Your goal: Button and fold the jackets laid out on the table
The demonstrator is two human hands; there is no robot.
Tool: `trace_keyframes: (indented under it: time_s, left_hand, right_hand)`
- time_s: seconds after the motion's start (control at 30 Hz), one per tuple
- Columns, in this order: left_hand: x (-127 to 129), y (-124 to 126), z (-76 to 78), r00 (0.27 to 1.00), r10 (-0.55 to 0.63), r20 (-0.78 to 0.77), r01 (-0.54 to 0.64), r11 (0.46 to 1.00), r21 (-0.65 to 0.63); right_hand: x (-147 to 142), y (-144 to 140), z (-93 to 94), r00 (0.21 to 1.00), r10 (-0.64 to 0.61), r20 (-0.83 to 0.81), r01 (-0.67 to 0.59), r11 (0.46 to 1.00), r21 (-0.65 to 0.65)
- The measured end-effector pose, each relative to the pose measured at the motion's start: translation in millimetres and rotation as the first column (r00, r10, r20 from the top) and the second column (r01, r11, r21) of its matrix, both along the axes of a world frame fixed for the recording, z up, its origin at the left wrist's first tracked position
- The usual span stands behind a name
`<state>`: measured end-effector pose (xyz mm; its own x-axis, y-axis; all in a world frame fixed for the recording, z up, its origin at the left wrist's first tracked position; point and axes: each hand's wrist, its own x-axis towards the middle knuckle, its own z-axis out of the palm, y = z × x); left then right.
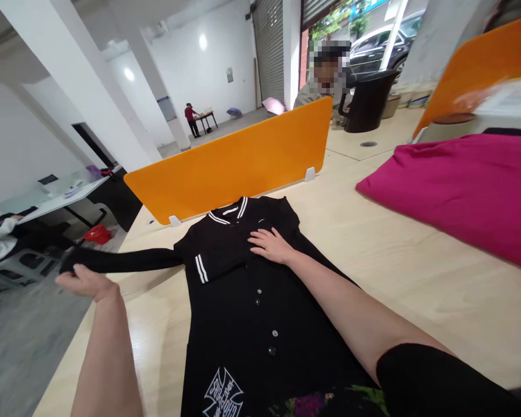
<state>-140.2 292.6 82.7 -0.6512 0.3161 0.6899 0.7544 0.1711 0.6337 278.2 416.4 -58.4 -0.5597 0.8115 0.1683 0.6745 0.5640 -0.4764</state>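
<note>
Fingers of right hand spread flat on black shirt, collar pointing away; left hand pinching sleeve outstretched leftward.

black buttoned jacket flat, face-up

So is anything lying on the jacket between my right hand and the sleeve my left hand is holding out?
Nothing visible. The right hand lies flat on the black jacket chest; the left hand holds the sleeve stretched sideways. Only bare fabric lies between them.
</note>
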Motion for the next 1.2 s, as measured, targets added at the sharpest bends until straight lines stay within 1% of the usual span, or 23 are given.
trace_keyframes:
  time_s: [0.07,0.1,0.17,0.2,0.23,0.27,0.3,0.33,0.37,0.4,0.43,0.5,0.57,0.6,0.67,0.73,0.77,0.83,0.93,1.0,1.07,1.1,1.2]
  left_hand:
    - [21.1,14.0,11.2,0.997,0.046,-0.067,-0.039,0.994,0.101]
    - [37.9,20.8,13.4,0.989,0.041,-0.139,-0.023,0.992,0.127]
    - [82.8,32.2,8.2,0.934,-0.087,-0.346,0.117,0.991,0.065]
    - [108.4,36.2,0.6,0.871,-0.225,-0.437,0.222,0.973,-0.058]
    - [134.1,39.1,-9.8,0.774,-0.398,-0.492,0.329,0.917,-0.224]
    - [157.8,41.1,-22.3,0.639,-0.575,-0.511,0.411,0.816,-0.405]
    - [177.8,42.6,-35.7,0.498,-0.726,-0.474,0.442,0.683,-0.582]
    - [192.6,43.9,-48.9,0.436,-0.798,-0.417,0.426,0.591,-0.686]
    - [201.6,45.4,-60.6,0.413,-0.834,-0.365,0.404,0.528,-0.747]
    - [204.4,47.4,-70.0,0.429,-0.839,-0.334,0.381,0.503,-0.776]
    - [201.8,50.0,-76.9,0.472,-0.819,-0.327,0.359,0.517,-0.777]
    - [184.3,56.7,-83.7,0.577,-0.735,-0.357,0.298,0.596,-0.746]
    - [160.6,63.5,-86.4,0.667,-0.631,-0.395,0.202,0.664,-0.72]
    - [149.7,65.9,-88.4,0.703,-0.588,-0.401,0.151,0.674,-0.723]
    - [133.9,68.3,-96.0,0.757,-0.53,-0.382,0.071,0.647,-0.759]
    - [127.0,67.9,-106.4,0.792,-0.501,-0.348,0.031,0.602,-0.798]
    - [126.0,67.2,-110.9,0.804,-0.488,-0.34,0.022,0.596,-0.803]
    - [126.6,65.5,-115.0,0.81,-0.46,-0.363,0.013,0.633,-0.774]
    - [128.6,64.7,-108.4,0.797,-0.428,-0.425,0.017,0.72,-0.693]
    - [129.2,66.2,-102.1,0.796,-0.417,-0.439,0.022,0.745,-0.666]
    - [129.1,69.2,-101.0,0.797,-0.424,-0.429,0.028,0.736,-0.676]
    - [128.6,71.0,-103.2,0.799,-0.439,-0.41,0.035,0.716,-0.697]
    - [125.0,76.8,-116.0,0.816,-0.511,-0.272,0.126,0.615,-0.778]
  right_hand:
    - [0.4,2.2,0.4,0.999,0.006,-0.042,-0.007,1.0,-0.01]
    - [0.8,3.9,0.9,0.996,-0.003,-0.091,0.0,1.0,-0.028]
    - [2.4,8.6,2.2,0.959,-0.075,-0.273,0.047,0.993,-0.108]
    - [3.7,11.3,2.9,0.91,-0.136,-0.393,0.074,0.983,-0.169]
    - [5.3,14.0,3.5,0.837,-0.203,-0.508,0.089,0.967,-0.239]
    - [7.1,16.7,4.1,0.749,-0.267,-0.606,0.09,0.948,-0.306]
    - [9.2,19.1,4.6,0.66,-0.32,-0.679,0.077,0.929,-0.362]
    - [11.4,21.1,5.1,0.584,-0.36,-0.727,0.054,0.911,-0.408]
    - [13.7,22.6,5.6,0.531,-0.393,-0.751,0.028,0.894,-0.448]
    - [15.9,23.5,6.3,0.496,-0.417,-0.762,0.009,0.879,-0.476]
    - [17.8,23.7,7.1,0.482,-0.426,-0.765,-0.006,0.872,-0.49]
    - [20.3,22.2,9.9,0.512,-0.413,-0.753,-0.01,0.874,-0.486]
    - [20.1,18.8,14.2,0.6,-0.382,-0.703,0.05,0.895,-0.443]
    - [18.9,16.8,16.8,0.664,-0.365,-0.652,0.096,0.907,-0.41]
    - [14.9,13.2,22.7,0.804,-0.344,-0.485,0.203,0.925,-0.321]
    - [11.1,11.2,28.7,0.888,-0.351,-0.297,0.292,0.93,-0.224]
    - [10.4,11.1,31.4,0.897,-0.369,-0.243,0.33,0.926,-0.185]
    - [13.2,12.9,36.1,0.867,-0.433,-0.246,0.411,0.901,-0.138]
    - [26.4,18.5,39.6,0.782,-0.531,-0.326,0.529,0.842,-0.101]
    - [35.5,22.1,38.1,0.76,-0.608,-0.23,0.598,0.793,-0.119]
    - [41.2,24.4,34.2,0.767,-0.639,-0.062,0.628,0.767,-0.131]
    - [42.7,25.1,32.3,0.775,-0.631,0.006,0.627,0.769,-0.123]
    - [46.8,26.3,31.7,0.821,-0.564,0.091,0.571,0.814,-0.102]
